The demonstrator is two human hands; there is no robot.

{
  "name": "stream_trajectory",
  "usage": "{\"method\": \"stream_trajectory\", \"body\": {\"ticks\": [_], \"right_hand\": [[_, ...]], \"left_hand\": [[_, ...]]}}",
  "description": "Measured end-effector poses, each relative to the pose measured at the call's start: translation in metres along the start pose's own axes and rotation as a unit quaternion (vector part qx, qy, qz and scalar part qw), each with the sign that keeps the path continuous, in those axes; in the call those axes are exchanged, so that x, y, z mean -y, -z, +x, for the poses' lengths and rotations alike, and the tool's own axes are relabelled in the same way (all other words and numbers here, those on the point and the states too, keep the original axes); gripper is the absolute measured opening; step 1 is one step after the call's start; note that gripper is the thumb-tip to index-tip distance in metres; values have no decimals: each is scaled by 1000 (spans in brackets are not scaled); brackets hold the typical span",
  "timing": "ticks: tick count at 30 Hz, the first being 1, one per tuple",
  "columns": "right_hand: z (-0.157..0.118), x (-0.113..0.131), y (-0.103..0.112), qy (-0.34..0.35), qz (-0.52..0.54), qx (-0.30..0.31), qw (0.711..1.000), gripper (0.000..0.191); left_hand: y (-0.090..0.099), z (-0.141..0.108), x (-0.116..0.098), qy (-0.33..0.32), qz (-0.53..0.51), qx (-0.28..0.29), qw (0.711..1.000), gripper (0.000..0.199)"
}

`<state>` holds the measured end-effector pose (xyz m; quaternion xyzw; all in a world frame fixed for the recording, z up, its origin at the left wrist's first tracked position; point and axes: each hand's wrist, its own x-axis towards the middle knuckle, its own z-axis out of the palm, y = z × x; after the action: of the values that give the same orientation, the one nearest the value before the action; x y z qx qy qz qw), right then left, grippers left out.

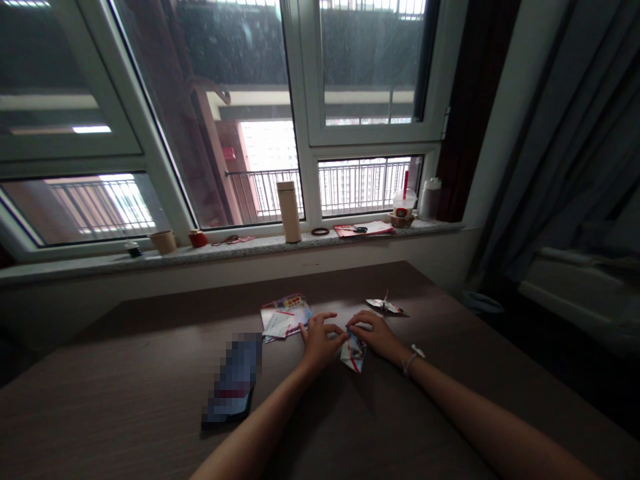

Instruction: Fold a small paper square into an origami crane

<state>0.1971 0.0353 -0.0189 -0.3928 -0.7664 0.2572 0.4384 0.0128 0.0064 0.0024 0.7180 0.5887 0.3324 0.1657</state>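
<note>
Between my two hands is a small piece of folded printed paper (353, 355), white with red and blue marks, its pointed end toward me. My left hand (321, 340) pinches its upper left edge between thumb and index finger, with the other fingers spread. My right hand (379, 337) grips the top of the paper from the right, fingertips close to those of the left. Just beyond the right hand lies a folded paper crane (385, 305) with its wings out. Left of my left hand is a small pile of printed paper sheets (280, 320).
A phone (233, 383), its screen blurred, lies left of my left forearm on the brown table (125, 373). Along the windowsill (240, 248) stand a tan bottle (289, 212), a paper cup (163, 242), a drink cup with a red straw (403, 203), and scissors (360, 229) on paper sheets.
</note>
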Motion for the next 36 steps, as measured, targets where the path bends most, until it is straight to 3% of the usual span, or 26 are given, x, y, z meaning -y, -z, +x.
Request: {"method": "stream_trajectory", "body": {"ticks": [36], "right_hand": [[-1,1,0,16,7,3,1000,28]], "left_hand": [[-2,4,4,19,-29,-45,998,3]]}}
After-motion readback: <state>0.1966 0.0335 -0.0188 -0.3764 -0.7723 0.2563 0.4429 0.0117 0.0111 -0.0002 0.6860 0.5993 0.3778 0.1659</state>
